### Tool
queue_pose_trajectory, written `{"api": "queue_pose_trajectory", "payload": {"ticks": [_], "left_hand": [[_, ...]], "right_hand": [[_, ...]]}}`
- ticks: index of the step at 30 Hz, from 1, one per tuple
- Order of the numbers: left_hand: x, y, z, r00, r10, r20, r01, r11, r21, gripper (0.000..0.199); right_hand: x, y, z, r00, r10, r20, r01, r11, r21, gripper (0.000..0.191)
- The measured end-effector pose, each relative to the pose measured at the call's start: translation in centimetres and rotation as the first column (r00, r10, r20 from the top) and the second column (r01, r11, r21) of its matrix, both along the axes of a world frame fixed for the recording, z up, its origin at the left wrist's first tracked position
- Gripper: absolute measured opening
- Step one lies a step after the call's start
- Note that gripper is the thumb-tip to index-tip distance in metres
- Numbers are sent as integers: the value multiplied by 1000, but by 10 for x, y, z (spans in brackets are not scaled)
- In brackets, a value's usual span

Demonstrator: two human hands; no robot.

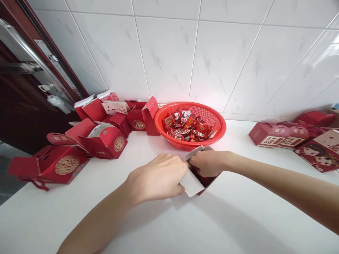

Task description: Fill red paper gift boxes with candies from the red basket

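Note:
A small box (194,183) with white inner flaps stands open on the white table, in front of a red plastic basket (223,127) of wrapped candies (189,128). My left hand (159,178) grips the box's left side and flap, its fingers curled round the edge. Inside the box's opening are the fingers of my right hand (208,163); their tips are hidden, and so is anything between them.
Several red boxes (107,141), some with lids up, crowd the table's (148,225) left side. Closed red boxes (275,135) stand at the right. A tiled wall (169,53) rises behind, and a dark door (21,102) is at the left.

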State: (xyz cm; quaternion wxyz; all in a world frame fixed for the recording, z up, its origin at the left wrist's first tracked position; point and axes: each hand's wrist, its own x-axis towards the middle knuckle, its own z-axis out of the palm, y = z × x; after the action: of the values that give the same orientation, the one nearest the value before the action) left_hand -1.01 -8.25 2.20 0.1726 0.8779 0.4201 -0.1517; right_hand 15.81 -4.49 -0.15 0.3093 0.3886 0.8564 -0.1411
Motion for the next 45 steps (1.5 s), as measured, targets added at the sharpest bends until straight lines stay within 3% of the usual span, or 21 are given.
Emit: {"api": "queue_pose_trajectory", "payload": {"ticks": [4, 13, 22, 31, 40, 42, 45], "left_hand": [[1, 1, 0, 1000, 3, -4, -3, 1000, -7, 27], [1, 1, -2, 1000, 8, 1, -8, 1000, -25, 25], [2, 1, -1, 1000, -23, -3, 23, 1000, -19, 21], [2, 2, -2, 999, -38, 22, 39, 999, -37, 22], [2, 1, 1, 1000, -15, 4, 15, 998, -64, 22], [2, 1, 1, 1000, -18, 11, 19, 998, -52, 21], [2, 2, -1, 999, -23, 22, 24, 999, -39, 21]], "right_hand": [[-4, -5, -6, 998, -61, -23, 62, 994, 84, 27], [-13, -9, -9, 1000, 12, -13, -10, 990, 138, 26], [-2, -4, -19, 998, -35, -44, 38, 997, 63, 25], [13, -8, 3, 943, 72, -324, -43, 994, 97, 18], [22, 0, 9, 846, -157, -509, 86, 983, -160, 19], [24, 0, 12, 854, -147, -500, 100, 988, -119, 14], [25, -2, 14, 906, -30, -423, 42, 999, 18, 18]]}}
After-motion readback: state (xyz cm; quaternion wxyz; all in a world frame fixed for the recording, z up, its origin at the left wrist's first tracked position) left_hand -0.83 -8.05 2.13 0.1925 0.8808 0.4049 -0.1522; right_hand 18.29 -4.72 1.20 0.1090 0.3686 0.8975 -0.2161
